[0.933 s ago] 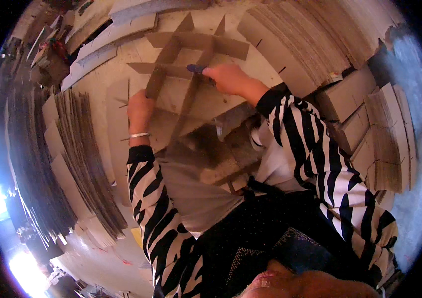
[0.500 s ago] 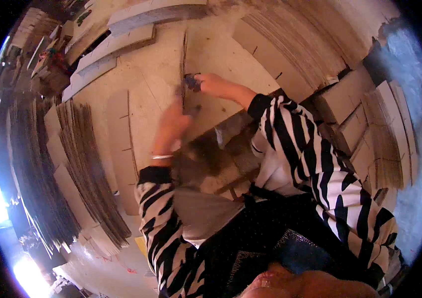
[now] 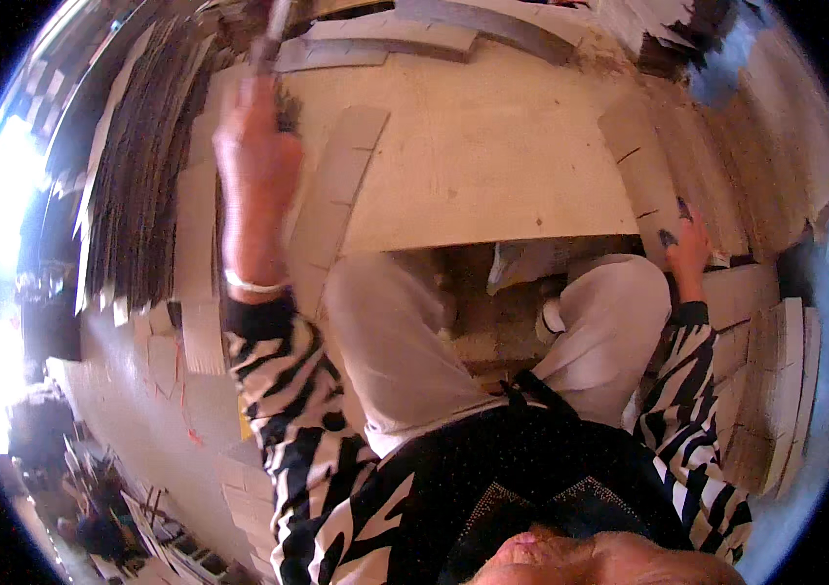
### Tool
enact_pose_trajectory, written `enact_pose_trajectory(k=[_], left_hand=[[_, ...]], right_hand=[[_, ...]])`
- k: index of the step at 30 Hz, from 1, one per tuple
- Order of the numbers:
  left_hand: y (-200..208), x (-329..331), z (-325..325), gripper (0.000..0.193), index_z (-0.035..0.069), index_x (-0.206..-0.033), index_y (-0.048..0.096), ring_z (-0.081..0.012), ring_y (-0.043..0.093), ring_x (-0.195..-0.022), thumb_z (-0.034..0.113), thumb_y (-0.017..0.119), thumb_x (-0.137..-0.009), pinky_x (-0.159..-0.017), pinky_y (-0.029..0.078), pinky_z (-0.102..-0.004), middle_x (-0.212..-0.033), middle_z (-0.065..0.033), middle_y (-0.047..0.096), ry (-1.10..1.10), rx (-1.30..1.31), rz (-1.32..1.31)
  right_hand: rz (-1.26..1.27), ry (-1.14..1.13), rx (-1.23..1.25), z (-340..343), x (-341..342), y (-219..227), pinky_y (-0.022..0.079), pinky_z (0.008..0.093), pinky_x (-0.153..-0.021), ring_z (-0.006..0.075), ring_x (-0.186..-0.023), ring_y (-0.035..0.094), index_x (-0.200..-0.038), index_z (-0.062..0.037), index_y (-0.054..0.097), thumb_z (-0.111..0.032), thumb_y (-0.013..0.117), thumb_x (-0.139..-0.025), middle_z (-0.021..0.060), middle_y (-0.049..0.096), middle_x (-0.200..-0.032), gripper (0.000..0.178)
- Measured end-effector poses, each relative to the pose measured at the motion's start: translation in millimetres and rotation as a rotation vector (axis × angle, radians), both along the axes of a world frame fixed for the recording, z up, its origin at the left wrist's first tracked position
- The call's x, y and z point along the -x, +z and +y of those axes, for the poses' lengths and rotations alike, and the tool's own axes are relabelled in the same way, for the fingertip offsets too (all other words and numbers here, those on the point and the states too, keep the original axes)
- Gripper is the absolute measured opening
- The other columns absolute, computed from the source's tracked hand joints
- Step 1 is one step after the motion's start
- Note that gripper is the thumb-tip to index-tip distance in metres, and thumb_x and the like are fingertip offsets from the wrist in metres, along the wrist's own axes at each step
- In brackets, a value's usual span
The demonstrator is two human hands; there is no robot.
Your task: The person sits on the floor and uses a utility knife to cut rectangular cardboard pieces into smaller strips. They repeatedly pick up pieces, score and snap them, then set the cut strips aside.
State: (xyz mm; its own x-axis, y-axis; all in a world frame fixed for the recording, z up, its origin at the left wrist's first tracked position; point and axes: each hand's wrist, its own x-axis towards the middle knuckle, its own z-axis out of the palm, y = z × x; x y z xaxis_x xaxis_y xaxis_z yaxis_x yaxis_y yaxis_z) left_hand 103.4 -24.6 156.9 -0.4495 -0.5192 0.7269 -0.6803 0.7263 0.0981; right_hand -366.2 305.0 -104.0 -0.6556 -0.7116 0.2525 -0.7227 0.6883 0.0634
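My left hand is raised at the upper left, over the cardboard there, and smeared by motion. A thin pale edge shows above its fingers, but I cannot tell whether it is held. My right hand reaches to the right, dark coverings on its fingertips. Its thumb and fingers are apart, at the near end of a notched cardboard strip on a stack. Between my hands lies a tan board, above my knees. Another notched cardboard strip rests along the board's left side.
Tall stacks of cardboard strips stand at the left. More strips lie along the board's far edge. Upright cardboard pieces lean at the lower right, near a blue surface. Bright light comes in at the far left.
My hands were together over the board's middle around a thin strip seen edge-on. They have parted: the left moved up and left, the right went to the right-hand stack. The view has shifted.
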Motion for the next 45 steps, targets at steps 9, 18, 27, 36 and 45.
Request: enact_pose_trajectory(k=[9,18,27,36,45], left_hand=[[-83.4,-200.8,-34.4,0.055,0.009,-0.128,0.047,-0.0334,0.055,-0.107,0.008,0.059,-0.075,-0.084,0.048,-0.0487,-0.121,-0.0123,0.053,0.713,-0.075,-0.731],[-136.3,-97.7,-42.2,0.045,0.003,-0.111,0.058,-0.0312,0.044,-0.124,0.017,0.063,-0.069,-0.094,0.039,-0.0507,-0.134,-0.0170,0.047,0.236,-0.178,-0.354],[-252.2,-22.2,-62.4,0.052,0.005,-0.115,0.060,-0.0326,0.036,-0.128,0.036,0.064,-0.074,-0.095,0.026,-0.0664,-0.138,-0.0162,0.042,0.480,-0.362,-0.641],[-258.6,-34.9,25.1,0.028,0.001,-0.100,0.063,-0.0338,0.040,-0.125,0.019,0.052,-0.082,-0.097,0.032,-0.0571,-0.135,-0.0183,0.043,-0.089,-0.126,-0.793],[-203.6,14.9,15.7,0.017,-0.003,-0.085,0.062,-0.0296,0.058,-0.076,0.011,0.052,-0.080,-0.070,0.045,-0.0366,-0.079,-0.0172,0.062,-0.070,-0.991,0.099]], right_hand=[[-0.456,-0.032,0.471,-17.4,37.5,-7.7,0.038,0.0378,-0.099,0.0374,-0.119,0.049,-0.127,0.0022,0.050,-0.020,0.048,-0.087,0.0227,0.053,-0.127,0.046],[-0.530,-0.016,0.181,-46.3,5.7,31.0,0.036,0.0381,-0.101,0.0369,-0.119,0.047,-0.126,0.0008,0.050,-0.019,0.040,-0.091,0.0237,0.051,-0.129,0.041],[-0.341,0.039,0.483,-23.4,43.8,25.1,0.036,0.0376,-0.100,0.0347,-0.118,0.048,-0.122,0.0023,0.052,-0.011,0.043,-0.088,0.0204,0.053,-0.126,0.038],[-0.572,0.525,0.421,-170.4,-146.2,128.7,0.046,0.0429,-0.072,0.0419,-0.085,0.058,-0.102,-0.0032,0.055,-0.007,0.053,-0.079,0.0243,0.061,-0.089,0.023],[-0.468,0.812,0.410,-194.1,-206.5,89.6,0.048,0.0478,-0.062,0.0369,-0.077,0.062,-0.097,-0.0071,0.056,-0.010,0.054,-0.077,0.0158,0.064,-0.081,0.021]])
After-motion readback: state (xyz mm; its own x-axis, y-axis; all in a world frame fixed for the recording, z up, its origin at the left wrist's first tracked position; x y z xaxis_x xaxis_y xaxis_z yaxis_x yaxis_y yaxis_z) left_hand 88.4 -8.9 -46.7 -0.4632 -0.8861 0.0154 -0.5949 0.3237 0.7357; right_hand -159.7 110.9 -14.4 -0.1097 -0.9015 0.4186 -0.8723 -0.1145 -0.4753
